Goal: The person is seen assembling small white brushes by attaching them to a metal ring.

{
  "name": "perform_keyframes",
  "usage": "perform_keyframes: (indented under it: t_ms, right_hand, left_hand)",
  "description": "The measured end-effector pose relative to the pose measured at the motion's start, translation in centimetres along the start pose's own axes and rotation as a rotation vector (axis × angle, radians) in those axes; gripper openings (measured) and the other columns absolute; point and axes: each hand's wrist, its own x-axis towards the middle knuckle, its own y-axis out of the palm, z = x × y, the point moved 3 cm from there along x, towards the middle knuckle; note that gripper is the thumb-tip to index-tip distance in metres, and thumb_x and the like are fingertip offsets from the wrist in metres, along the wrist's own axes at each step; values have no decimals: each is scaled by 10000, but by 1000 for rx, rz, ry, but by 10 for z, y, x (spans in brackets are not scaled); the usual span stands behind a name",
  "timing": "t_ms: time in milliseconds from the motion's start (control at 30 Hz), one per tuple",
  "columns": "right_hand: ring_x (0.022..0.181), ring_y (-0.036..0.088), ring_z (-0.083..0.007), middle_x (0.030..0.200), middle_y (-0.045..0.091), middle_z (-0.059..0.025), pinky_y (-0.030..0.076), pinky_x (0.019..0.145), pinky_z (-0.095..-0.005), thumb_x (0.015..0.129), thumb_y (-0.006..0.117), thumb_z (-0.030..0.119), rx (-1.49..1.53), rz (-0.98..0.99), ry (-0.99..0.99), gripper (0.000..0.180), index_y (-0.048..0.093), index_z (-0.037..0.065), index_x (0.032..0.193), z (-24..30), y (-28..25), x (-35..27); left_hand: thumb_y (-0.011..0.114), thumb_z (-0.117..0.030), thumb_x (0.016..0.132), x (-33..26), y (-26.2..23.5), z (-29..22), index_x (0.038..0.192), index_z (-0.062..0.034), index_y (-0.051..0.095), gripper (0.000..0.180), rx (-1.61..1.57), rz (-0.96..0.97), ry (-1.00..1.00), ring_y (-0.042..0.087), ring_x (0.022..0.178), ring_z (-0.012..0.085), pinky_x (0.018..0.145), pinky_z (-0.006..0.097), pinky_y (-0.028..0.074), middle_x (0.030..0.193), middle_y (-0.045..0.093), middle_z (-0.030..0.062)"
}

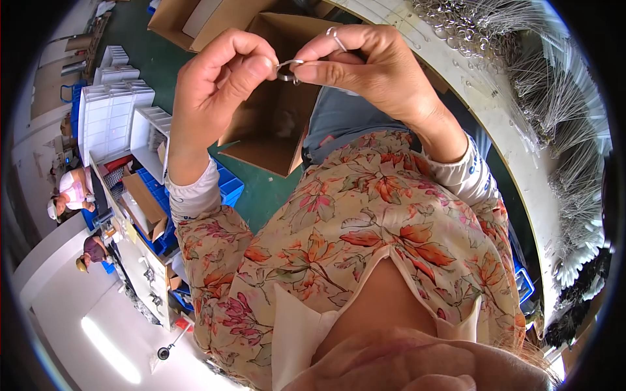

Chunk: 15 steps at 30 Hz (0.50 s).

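Observation:
Between my fingertips is a small silvery metal ring (287,77), pulled between both hands in front of my body. My left hand (222,88) pinches its left side with thumb and forefinger, the other fingers curled in. My right hand (381,72) grips the opposite side between thumb and forefinger and wears a thin band on one finger. A tiny bit of metal hangs at the ring's lower right, too small to name. The fingertips partly hide where the ring is held.
An open cardboard box (261,146) stands below my hands, with another carton (189,23) beyond. To the right, a pale curved-looking tabletop (515,140) carries heaps of wire pieces (554,98) and metal rings (450,29). White crates (114,117) and two other people are at the left.

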Motion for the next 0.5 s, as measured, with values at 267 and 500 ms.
perform_keyframes:
  t_ms: [267,500]
  right_hand:
    - [688,540,-7,746,649,23,452,639,-179,794,703,124,95,-123,-7,120,689,31,867,-6,-2,-7]
    - [633,553,-123,725,617,-39,442,599,-255,819,673,116,-252,-166,-273,211,652,13,1002,-1,-5,-8]
  left_hand:
    - [568,-151,905,2,8,16,1006,-23,629,174,-355,51,-288,410,562,-4,481,156,302,728,591,-23]
    - [599,-73,877,2,23,12,935,-6,632,94,-82,-229,-30,457,615,21,548,150,362,778,595,-18]
